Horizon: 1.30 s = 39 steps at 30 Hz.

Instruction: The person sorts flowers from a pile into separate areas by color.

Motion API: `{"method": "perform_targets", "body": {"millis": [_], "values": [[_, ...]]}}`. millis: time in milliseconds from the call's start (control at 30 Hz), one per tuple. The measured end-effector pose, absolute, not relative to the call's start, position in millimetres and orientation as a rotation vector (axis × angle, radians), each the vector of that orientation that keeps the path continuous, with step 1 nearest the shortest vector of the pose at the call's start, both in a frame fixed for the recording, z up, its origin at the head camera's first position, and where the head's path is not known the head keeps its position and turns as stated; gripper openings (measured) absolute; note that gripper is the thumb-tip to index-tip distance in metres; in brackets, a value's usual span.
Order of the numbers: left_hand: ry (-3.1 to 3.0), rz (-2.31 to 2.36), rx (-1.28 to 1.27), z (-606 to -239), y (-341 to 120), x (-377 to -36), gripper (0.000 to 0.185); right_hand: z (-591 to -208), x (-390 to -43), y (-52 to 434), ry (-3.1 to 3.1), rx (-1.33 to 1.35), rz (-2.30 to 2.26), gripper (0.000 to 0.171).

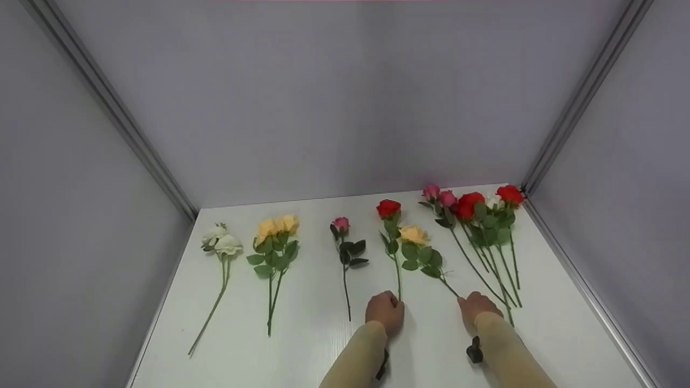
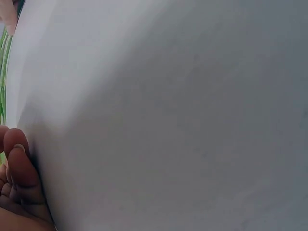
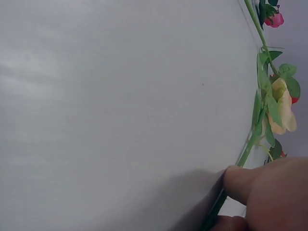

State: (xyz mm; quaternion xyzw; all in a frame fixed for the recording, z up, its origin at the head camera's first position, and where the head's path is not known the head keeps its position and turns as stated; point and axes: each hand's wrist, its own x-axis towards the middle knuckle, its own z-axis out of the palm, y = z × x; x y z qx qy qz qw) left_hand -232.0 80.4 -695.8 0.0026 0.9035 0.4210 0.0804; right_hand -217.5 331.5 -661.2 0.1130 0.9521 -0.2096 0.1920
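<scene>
Near the middle of the table, a red rose (image 1: 388, 208) lies with its stem running down to my left hand (image 1: 385, 311). The fingertips pinch the stem's lower end; in the left wrist view thumb and finger (image 2: 21, 166) press together at the edge. My right hand (image 1: 478, 308) pinches the stem end of a yellow rose (image 1: 414, 235). That flower slants up and left, its bloom beside the red rose's leaves. In the right wrist view the thumb (image 3: 238, 183) lies against the green stem, and the yellow bloom (image 3: 284, 108) shows beyond.
White roses (image 1: 227, 244) and a pair of yellow roses (image 1: 267, 230) lie to the left, then one pink rose (image 1: 340, 224). At the right, pink roses (image 1: 447, 198), red roses (image 1: 470, 205) and a white bloom (image 1: 494, 201) lie bunched. Grey walls (image 1: 345, 108) enclose the white table (image 1: 307, 355).
</scene>
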Motion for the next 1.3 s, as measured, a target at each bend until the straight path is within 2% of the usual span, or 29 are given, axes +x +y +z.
{"method": "perform_targets", "body": {"millis": [267, 600, 900, 1133, 1300], "values": [[2.706, 1.248, 0.038, -693.8, 80.0, -227.1, 0.02, -668.1, -212.9, 330.7, 2.65, 0.268, -0.558, 0.049], [2.749, 1.22, 0.151, -694.7, 84.0, -226.0, 0.022, -672.9, -202.1, 332.1, 2.809, -0.142, -0.307, 0.016], [2.818, 1.126, 0.193, -700.2, 78.7, -219.3, 0.023, -682.2, -191.6, 331.4, 2.806, 0.004, -0.61, 0.015], [2.764, 1.143, 0.172, -698.1, 76.9, -209.3, 0.021, -683.0, -179.1, 328.5, 2.849, -0.074, -0.614, 0.011], [2.789, 1.149, 0.198, -697.2, 78.6, -212.4, 0.02, -681.6, -179.6, 330.0, 2.854, -0.033, -0.648, 0.009]]}}
